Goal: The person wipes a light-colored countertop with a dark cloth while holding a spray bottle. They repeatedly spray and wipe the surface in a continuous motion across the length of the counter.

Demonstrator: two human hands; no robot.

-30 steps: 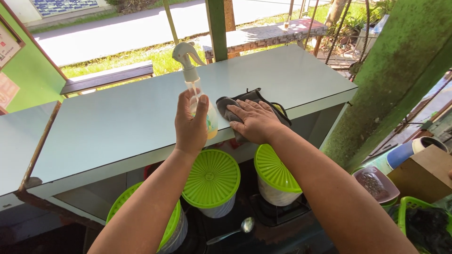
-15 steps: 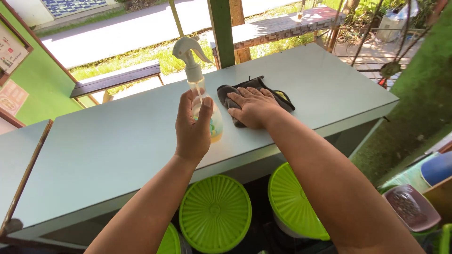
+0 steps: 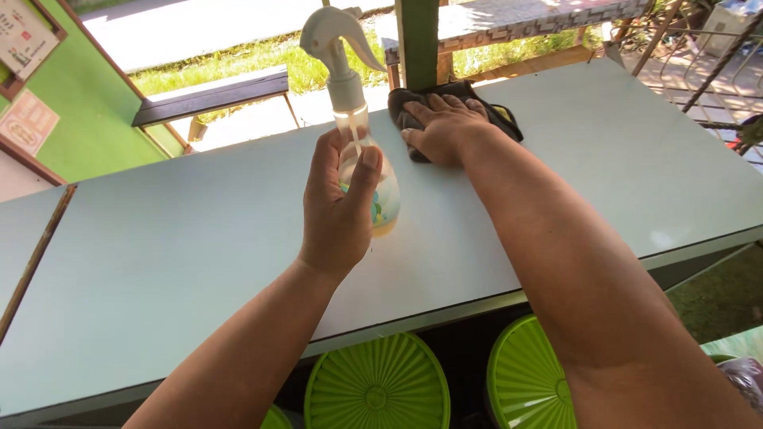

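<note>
Left hand (image 3: pixel 338 210) wraps closed round the clear plastic spray bottle (image 3: pixel 359 135), held upright over the pale grey tabletop (image 3: pixel 183 238). Right hand (image 3: pixel 441 127), fingers flat, has pushed the dark grey cloth (image 3: pixel 497 115) farther from the bottle, toward the tabletop's far edge: wiping stroke underway.

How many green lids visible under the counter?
3. One round ribbed green plastic lid sits bottom centre, a second to its right beside the forearm, and a sliver of a third at bottom left. More may be hidden beneath the pale counter.
</note>
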